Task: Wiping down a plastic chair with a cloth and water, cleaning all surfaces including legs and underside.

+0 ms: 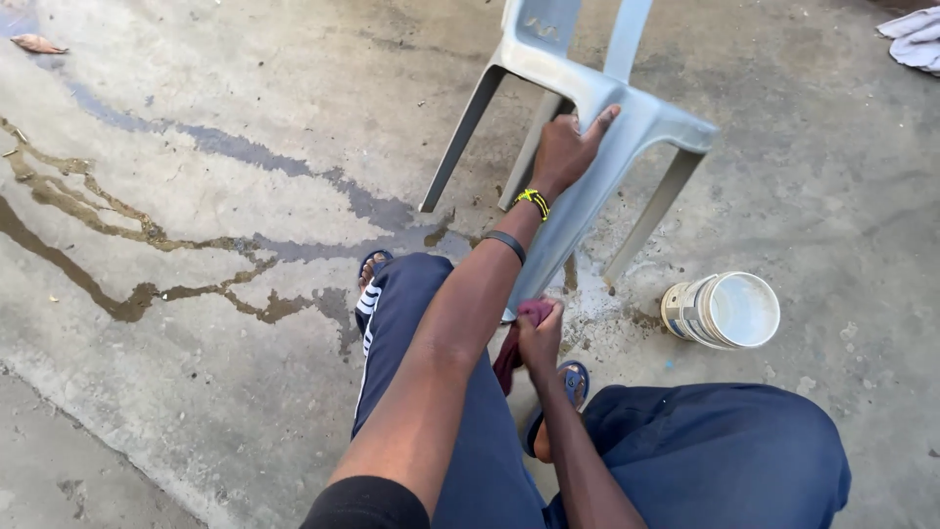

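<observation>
The top edge is cutting off the upper part of the grey plastic chair point(587, 108), so its back isn't showing. The dark red cloth point(511, 345) is hanging partly behind the right hand point(540, 336) and forearm. The pale cloth point(916, 37) is running out of the top right corner.

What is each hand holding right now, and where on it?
Left hand grips the tipped pale blue plastic chair at its seat edge. Right hand clutches a bunched dark red cloth by its top, against a chair leg.
</observation>
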